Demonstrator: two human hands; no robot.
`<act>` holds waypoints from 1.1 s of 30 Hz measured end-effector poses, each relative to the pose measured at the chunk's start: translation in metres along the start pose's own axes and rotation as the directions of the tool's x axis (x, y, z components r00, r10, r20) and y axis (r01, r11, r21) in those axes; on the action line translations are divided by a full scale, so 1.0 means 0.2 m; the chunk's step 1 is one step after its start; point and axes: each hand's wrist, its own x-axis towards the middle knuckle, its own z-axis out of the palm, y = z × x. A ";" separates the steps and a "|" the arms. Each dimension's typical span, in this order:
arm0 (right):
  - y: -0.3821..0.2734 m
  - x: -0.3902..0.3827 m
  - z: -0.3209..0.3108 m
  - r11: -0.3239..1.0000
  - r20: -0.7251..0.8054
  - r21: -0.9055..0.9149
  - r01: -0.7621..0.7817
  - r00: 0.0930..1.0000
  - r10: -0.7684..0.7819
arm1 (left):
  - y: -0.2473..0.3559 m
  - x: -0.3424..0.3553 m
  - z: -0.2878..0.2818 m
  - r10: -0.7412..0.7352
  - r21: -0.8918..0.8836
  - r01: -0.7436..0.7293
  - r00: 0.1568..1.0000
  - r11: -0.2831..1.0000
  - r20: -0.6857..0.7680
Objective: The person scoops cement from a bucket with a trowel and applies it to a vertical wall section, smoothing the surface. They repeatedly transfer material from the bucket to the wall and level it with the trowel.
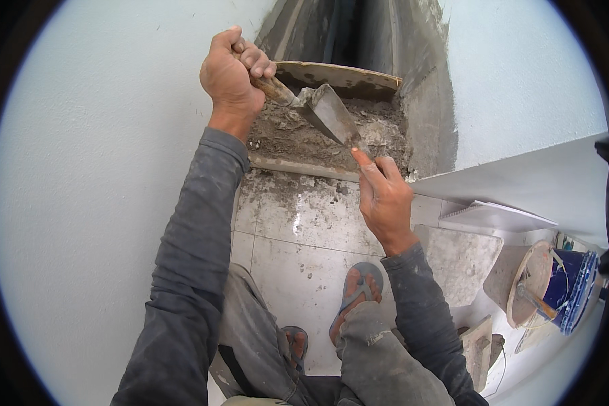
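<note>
My left hand (233, 71) is closed around the wooden handle of a trowel (277, 91) with wet mortar near its neck. The trowel's dark blade slants down to the right. Closed with the index finger stretched forward, my right hand (388, 199) grips a putty knife (335, 111); its handle is hidden in my hand. The putty knife's light metal blade lies against the trowel blade, and the two overlap. Below both tools is a recessed ledge with rough grey mortar (304, 142), between a thin front strip (304, 167) and a curved board (338, 71) behind.
Pale walls (101, 169) stand on both sides, with a dark narrow opening (348, 34) beyond the ledge. Mortar crumbs dot the white tiled floor (298, 250). At right are a grey slab (460, 264), a round container (529, 284), a blue bucket (570, 284) and broken tile pieces (477, 352).
</note>
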 end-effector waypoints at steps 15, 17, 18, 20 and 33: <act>-0.19 -0.02 -0.14 0.495 0.364 0.673 -0.550 0.829 0.425 | 0.09 0.01 -0.32 0.045 -0.217 0.018 0.959 0.976 0.281; -0.22 0.00 -0.09 0.627 0.290 0.665 -0.406 0.914 0.285 | 0.08 0.02 -0.33 0.041 -0.236 0.033 0.952 0.971 0.303; -0.22 0.01 -0.07 0.684 0.239 0.656 -0.318 0.948 0.211 | 0.08 0.03 -0.33 0.027 -0.236 0.047 0.953 0.971 0.302; -0.20 0.02 -0.05 0.768 0.209 0.566 -0.300 0.953 0.218 | 0.08 0.03 -0.32 0.050 -0.276 0.035 0.954 0.961 0.297; -0.15 0.06 0.02 0.779 0.183 0.438 -0.448 0.893 0.411 | 0.11 0.01 -0.31 0.029 -0.287 0.039 0.973 0.957 0.229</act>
